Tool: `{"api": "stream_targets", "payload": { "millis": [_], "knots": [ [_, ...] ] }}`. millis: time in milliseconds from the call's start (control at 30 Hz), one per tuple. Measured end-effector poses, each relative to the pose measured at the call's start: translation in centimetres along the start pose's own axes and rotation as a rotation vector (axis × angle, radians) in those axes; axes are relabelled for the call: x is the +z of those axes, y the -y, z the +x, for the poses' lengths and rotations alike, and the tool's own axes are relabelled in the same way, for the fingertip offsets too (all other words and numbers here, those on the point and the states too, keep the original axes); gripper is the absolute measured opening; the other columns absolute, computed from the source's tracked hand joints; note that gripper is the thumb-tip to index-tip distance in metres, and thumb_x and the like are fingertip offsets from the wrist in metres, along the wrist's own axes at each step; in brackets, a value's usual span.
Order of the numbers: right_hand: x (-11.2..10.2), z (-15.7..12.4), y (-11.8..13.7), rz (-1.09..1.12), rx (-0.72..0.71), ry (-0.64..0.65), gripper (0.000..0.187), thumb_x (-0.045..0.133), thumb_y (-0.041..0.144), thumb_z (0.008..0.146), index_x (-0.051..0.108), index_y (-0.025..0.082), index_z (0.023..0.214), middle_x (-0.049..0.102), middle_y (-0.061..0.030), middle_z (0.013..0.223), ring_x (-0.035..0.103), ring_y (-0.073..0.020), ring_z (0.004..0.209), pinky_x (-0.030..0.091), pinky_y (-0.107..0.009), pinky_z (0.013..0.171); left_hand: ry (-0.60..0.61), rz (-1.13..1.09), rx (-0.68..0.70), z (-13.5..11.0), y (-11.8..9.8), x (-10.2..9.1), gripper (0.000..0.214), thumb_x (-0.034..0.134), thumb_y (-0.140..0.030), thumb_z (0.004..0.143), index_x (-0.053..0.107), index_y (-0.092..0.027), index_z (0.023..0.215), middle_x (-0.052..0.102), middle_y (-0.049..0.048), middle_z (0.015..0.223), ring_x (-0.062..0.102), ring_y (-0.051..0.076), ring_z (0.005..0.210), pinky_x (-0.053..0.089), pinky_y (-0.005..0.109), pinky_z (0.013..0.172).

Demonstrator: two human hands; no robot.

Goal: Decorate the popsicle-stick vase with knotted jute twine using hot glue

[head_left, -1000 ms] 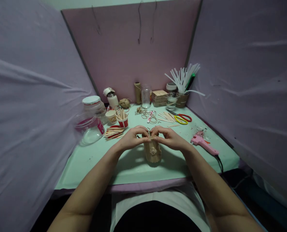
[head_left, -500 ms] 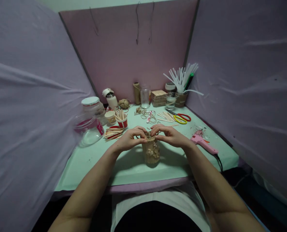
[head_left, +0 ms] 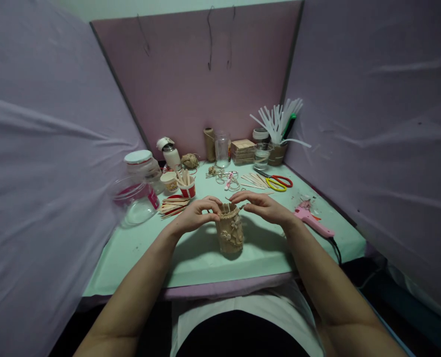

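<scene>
A tan, twine-trimmed jar with small pale flowers on its side stands upright near the table's front edge. My left hand pinches its rim on the left, thumb outside and fingers at the back. On the other side my right hand hovers by the rim with fingers stretched and thumb apart. Its fingertips reach over the far edge; whether they touch it I cannot tell. Thin pale strands show at the mouth of the jar.
A pink glue gun lies to the right, its cord running off the table. Scissors, loose sticks and tangled twine lie behind. Clear jars and a red cup of sticks stand left.
My right thumb and fingers have come away from the rim and spread apart. The left hand has slid slightly left, with the jar shifting a little that way, showing more of its rim.
</scene>
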State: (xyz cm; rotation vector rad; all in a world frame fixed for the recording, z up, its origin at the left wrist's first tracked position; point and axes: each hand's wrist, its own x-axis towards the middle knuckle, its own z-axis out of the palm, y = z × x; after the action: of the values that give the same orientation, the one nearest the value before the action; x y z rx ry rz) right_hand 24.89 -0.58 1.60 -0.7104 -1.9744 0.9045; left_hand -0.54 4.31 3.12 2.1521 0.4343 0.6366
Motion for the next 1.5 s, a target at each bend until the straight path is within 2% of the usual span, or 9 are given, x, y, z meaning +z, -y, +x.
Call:
{"api": "stream_targets", "payload": {
  "millis": [333, 467, 667, 800, 1033, 1133, 1233, 1400, 1500],
  "knots": [
    [1.0, 0.7, -0.2, 0.01, -0.004, -0.007, 0.02, 0.058, 0.037, 0.089, 0.067, 0.019, 0.089, 0.063, -0.0094, 0.114, 0.057, -0.02, 0.112, 0.04, -0.041, 0.101, -0.041, -0.045, -0.012, 0.1, 0.1, 0.4, 0.03, 0.068, -0.045, 0.077, 0.067, -0.015, 0.071, 0.065, 0.0094, 0.083, 0.055, 0.023, 0.107, 0.039, 0.037, 0.096],
    [1.0, 0.5, -0.4, 0.018, 0.013, -0.02, 0.023, 0.057, 0.039, 0.089, 0.067, 0.019, 0.091, 0.062, -0.01, 0.117, 0.056, -0.0204, 0.113, 0.04, -0.042, 0.102, -0.057, -0.041, -0.012, 0.2, -0.1, 0.6, 0.03, 0.068, -0.044, 0.078, 0.067, -0.015, 0.071, 0.065, 0.0098, 0.086, 0.055, 0.023, 0.107, 0.039, 0.037, 0.096],
    [0.5, 0.0, -0.8, 0.031, 0.022, 0.001, 0.032, 0.053, 0.039, 0.092, 0.062, 0.024, 0.118, 0.057, -0.0095, 0.13, 0.047, -0.0205, 0.128, 0.035, -0.043, 0.107, -0.021, -0.021, -0.023, 0.1, -0.1, 0.3, 0.026, 0.067, -0.04, 0.079, 0.066, -0.015, 0.074, 0.064, 0.0099, 0.092, 0.054, 0.023, 0.111, 0.038, 0.038, 0.099],
    [0.5, 0.1, -0.8, 0.0, 0.047, 0.048, 0.027, 0.054, 0.039, 0.091, 0.065, 0.023, 0.11, 0.055, -0.0094, 0.132, 0.049, -0.0205, 0.126, 0.036, -0.043, 0.107, 0.033, -0.004, -0.014, -0.1, 0.1, -0.4, 0.022, 0.066, -0.038, 0.081, 0.067, -0.016, 0.078, 0.065, 0.0097, 0.093, 0.053, 0.023, 0.114, 0.039, 0.038, 0.1],
    [1.1, 0.4, 0.0, -0.045, 0.048, 0.016, 0.022, 0.055, 0.039, 0.091, 0.065, 0.02, 0.095, 0.059, -0.0096, 0.125, 0.053, -0.021, 0.119, 0.039, -0.043, 0.104, 0.022, 0.218, 0.025, -0.3, -2.5, -0.8, 0.03, 0.061, -0.04, 0.084, 0.067, -0.018, 0.104, 0.066, 0.0106, 0.107, 0.056, 0.021, 0.106, 0.04, 0.037, 0.097],
    [1.8, 0.4, 0.9, -0.113, 0.046, -0.019, 0.02, 0.054, 0.037, 0.091, 0.064, 0.02, 0.093, 0.06, -0.0092, 0.121, 0.054, -0.021, 0.116, 0.039, -0.043, 0.103, -0.057, 0.451, -0.046, -0.4, -4.4, 0.2, 0.031, 0.06, -0.043, 0.084, 0.067, -0.019, 0.101, 0.068, 0.0083, 0.099, 0.056, 0.021, 0.098, 0.039, 0.036, 0.092],
    [2.8, 0.5, 2.1, -0.185, 0.038, -0.054, 0.017, 0.052, 0.034, 0.092, 0.063, 0.021, 0.093, 0.062, -0.0084, 0.115, 0.055, -0.0203, 0.112, 0.04, -0.041, 0.101, -0.04, 0.594, -0.116, -0.4, -5.5, 1.0, 0.028, 0.058, -0.043, 0.086, 0.068, -0.019, 0.095, 0.068, 0.0067, 0.093, 0.055, 0.021, 0.094, 0.039, 0.036, 0.088],
    [4.2, 0.4, 3.1, -0.27, 0.027, -0.11, 0.016, 0.053, 0.032, 0.092, 0.062, 0.023, 0.101, 0.063, -0.0079, 0.111, 0.056, -0.0213, 0.109, 0.042, -0.04, 0.099, 0.0, 0.645, -0.113, -0.5, -5.8, 0.9, 0.024, 0.053, -0.037, 0.09, 0.068, -0.018, 0.084, 0.068, 0.0066, 0.091, 0.053, 0.021, 0.092, 0.039, 0.034, 0.084],
    [4.4, -0.2, 3.1, -0.326, 0.055, -0.2, 0.029, 0.059, 0.034, 0.088, 0.057, 0.024, 0.116, 0.061, -0.0085, 0.119, 0.055, -0.0235, 0.113, 0.043, -0.041, 0.098, 0.02, 0.648, -0.111, -0.8, -5.7, 0.3, 0.024, 0.055, -0.037, 0.088, 0.068, -0.018, 0.082, 0.068, 0.0068, 0.092, 0.053, 0.021, 0.09, 0.039, 0.033, 0.082]
  ]
}}
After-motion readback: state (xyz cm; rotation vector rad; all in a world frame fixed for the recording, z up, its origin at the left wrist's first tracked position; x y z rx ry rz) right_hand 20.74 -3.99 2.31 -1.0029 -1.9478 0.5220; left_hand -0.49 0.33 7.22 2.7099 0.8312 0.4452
